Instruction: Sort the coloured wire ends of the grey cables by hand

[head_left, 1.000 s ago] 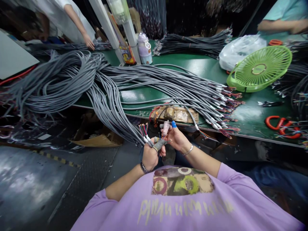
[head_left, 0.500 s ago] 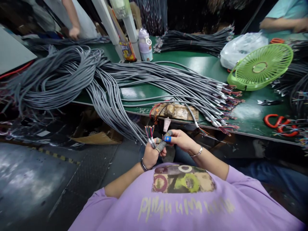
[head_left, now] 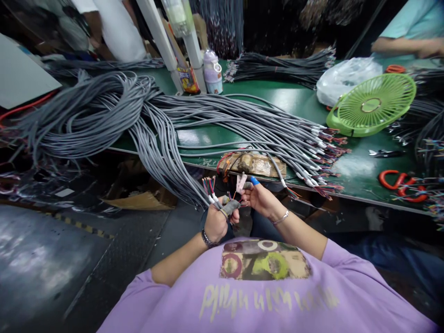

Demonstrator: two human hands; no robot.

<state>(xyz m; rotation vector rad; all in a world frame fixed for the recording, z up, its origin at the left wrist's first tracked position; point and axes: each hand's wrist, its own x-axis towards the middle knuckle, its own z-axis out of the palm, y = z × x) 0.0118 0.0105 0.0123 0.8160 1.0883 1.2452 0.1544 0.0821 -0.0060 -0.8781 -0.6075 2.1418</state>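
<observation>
My left hand (head_left: 218,221), with grey wraps on its fingers, is closed around the ends of several grey cables (head_left: 189,185). Thin coloured wires (head_left: 208,185) fan out above its knuckles. Close on its right, my right hand (head_left: 258,199) has its thumb, in a blue cover, raised and apart from its wrapped forefinger. That forefinger is beside a pale pink tapered piece (head_left: 240,183) at the bench edge; whether they touch I cannot tell. Fine wire ends show between the two hands. Behind the pink piece, a taped brown block (head_left: 255,164) sits on the bench edge.
A large bundle of grey cables (head_left: 93,115) lies across the green bench (head_left: 291,99). To the right are a green fan (head_left: 374,106), a plastic bag (head_left: 343,81), cutters (head_left: 386,153) and orange-handled scissors (head_left: 404,185). A lilac bottle (head_left: 212,74) stands behind. Other people are across the bench.
My right thumb has lifted away from the wires by my left hand, and the fingers have spread toward the pink piece. My left hand still grips the cables. The view has shifted slightly.
</observation>
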